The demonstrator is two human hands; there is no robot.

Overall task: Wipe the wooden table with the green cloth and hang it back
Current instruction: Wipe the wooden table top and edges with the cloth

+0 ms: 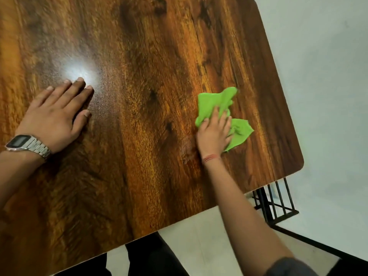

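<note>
Right hand [214,134] lies on the cloth [223,114], fingers spread and only lightly bent, pressing the cloth flat to the table [139,96] rather than gripping it. Left hand [55,116] rests palm down on bare wood at the left side, fingers straight and together, holding nothing. Watch [27,145] on that wrist; red thread [211,157] on the right wrist.

Cloth: bunched, green, on the right part of the tabletop, near the right edge but not over it. One lobe sticks out ahead of the fingers, another trails to the right of the palm.

Judged stage: mid-wipe, right side in hand. Hanging is not yet begun; the hook or rail is not in view.

Risks from here:
- Cloth is crumpled, not folded. Only the part under the palm bears on the wood, so strokes may leave unwiped strips.
- Flat-hand hold has no pinch. A fast stroke could let the hand slide off and leave the cloth behind.
- Loose lobes are close to the right edge. A stroke outward could carry them over, and the cloth may drop to the floor [328,96].
- Left hand bears on the top. Its patch stays unwiped unless it shifts, and it may leave prints near the glare spot [81,70].
- Frame is blurred, so dust or streaks cannot be read.

Black metal frame [276,204] shows under the near right corner.
</note>
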